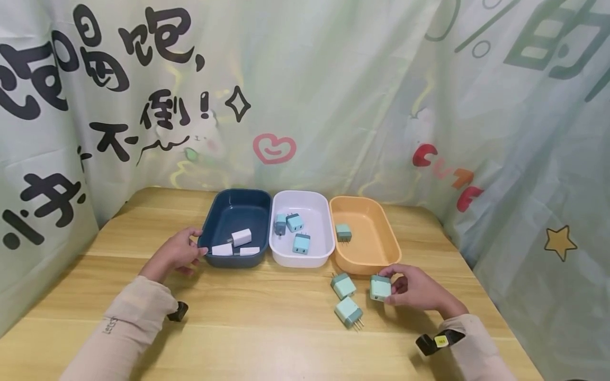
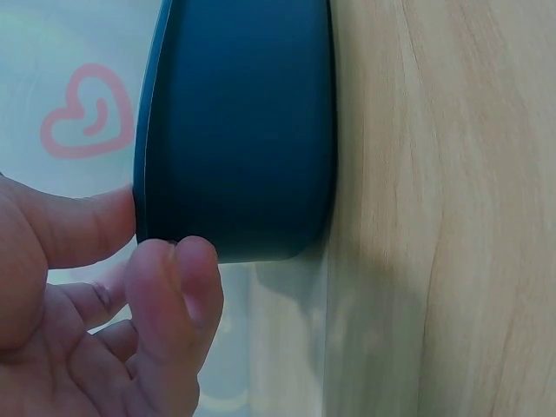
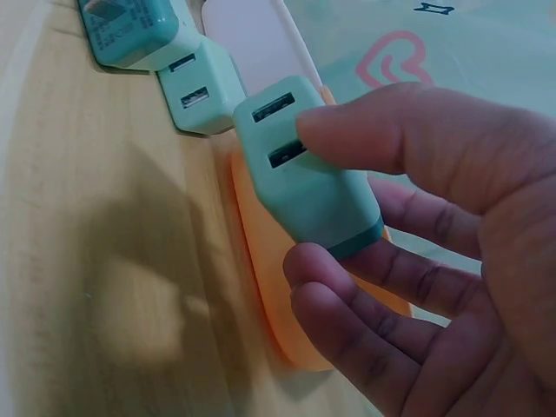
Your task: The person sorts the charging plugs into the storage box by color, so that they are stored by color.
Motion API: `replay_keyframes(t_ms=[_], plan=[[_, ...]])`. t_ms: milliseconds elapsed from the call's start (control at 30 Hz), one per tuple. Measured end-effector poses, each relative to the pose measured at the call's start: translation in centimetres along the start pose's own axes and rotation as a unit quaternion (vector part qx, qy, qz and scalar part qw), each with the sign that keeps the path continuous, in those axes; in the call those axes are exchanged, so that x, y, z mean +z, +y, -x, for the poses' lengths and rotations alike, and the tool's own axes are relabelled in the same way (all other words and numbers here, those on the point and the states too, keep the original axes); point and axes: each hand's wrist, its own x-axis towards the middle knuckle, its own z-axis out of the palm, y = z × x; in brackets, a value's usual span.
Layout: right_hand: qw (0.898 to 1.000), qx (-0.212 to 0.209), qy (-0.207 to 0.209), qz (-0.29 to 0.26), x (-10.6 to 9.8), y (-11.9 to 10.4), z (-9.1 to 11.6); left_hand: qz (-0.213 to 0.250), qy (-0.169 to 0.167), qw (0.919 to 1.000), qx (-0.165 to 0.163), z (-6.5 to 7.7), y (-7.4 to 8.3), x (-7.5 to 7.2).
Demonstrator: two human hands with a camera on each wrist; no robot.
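My right hand (image 1: 416, 288) pinches a mint-green USB wall charger (image 1: 380, 288) between thumb and fingers, just in front of the orange tray (image 1: 391, 248). In the right wrist view this charger (image 3: 304, 174) shows two USB ports facing the thumb side. Two more mint-green chargers, an upper one (image 1: 343, 286) and a lower one (image 1: 349, 311), lie on the table left of that hand. My left hand (image 1: 178, 251) holds the near left corner of the dark blue tray (image 1: 240, 262), its thumb and fingers at the rim (image 2: 143, 200).
White chargers (image 1: 241, 237) lie in the dark blue tray. The white tray (image 1: 300, 261) in the middle holds several blue chargers (image 1: 301, 243). One green charger (image 1: 343, 232) sits in the orange tray. A printed curtain (image 1: 333, 106) hangs behind the wooden table (image 1: 257, 328).
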Motion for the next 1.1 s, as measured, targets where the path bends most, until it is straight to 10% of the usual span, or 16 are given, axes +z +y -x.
replay_keyframes(t_ms=[1100], plan=[[0.999,-0.016,0.04,-0.022,-1.7,-1.5,-2.1,0.011,0.003,0.9999,-0.007,0.3,-0.2,0.1]])
